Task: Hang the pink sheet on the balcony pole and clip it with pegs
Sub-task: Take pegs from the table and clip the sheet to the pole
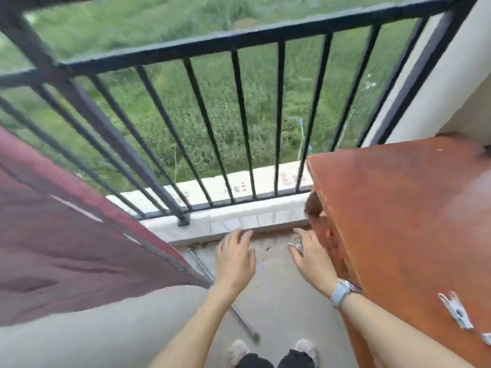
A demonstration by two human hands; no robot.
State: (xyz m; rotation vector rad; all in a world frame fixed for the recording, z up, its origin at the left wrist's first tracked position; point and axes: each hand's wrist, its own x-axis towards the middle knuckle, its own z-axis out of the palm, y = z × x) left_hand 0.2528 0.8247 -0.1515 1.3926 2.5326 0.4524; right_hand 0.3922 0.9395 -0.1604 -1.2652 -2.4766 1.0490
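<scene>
Sheet [66, 248] already draped over railing. Left hand [235, 257] open, empty; right hand [309, 257] possibly pinching something pale, blurred. Peg [455, 310] to be fetched next.

The whole view is motion-blurred. The pink sheet [66, 235] runs off the left edge. At the right edge, a second peg [486, 338] is cut off beside the whole peg [455, 310]. The right hand [310, 257] pinches something small and white, too blurred to identify.
</scene>
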